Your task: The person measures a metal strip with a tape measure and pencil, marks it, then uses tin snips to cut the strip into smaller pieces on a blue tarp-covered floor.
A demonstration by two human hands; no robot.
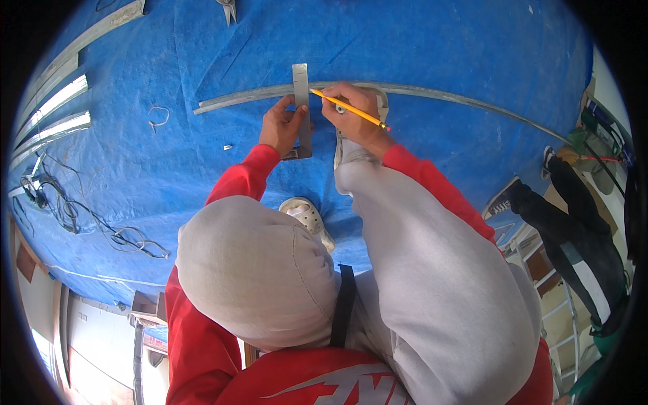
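A long, thin metal profile [445, 99] lies across the blue sheet in front of me. My left hand [281, 127] grips a try square [301, 79], with its blade laid across the profile and its stock toward me. In my right hand [358, 116] is a yellow pencil [356, 110], its tip near the square's right edge at the profile. A clog on my right foot [383, 101] is beside the profile, partly hidden by my right hand. The other clog [307, 219] rests on the sheet below the square.
Several metal profiles [57, 108] lie at the far left, with tangled cables [67, 209] nearer. Tin snips [229, 10] lie at the top edge. A wire loop [159, 116] sits left of my left hand. At right, another person in dark trousers [563, 229] stands near a ladder [563, 310].
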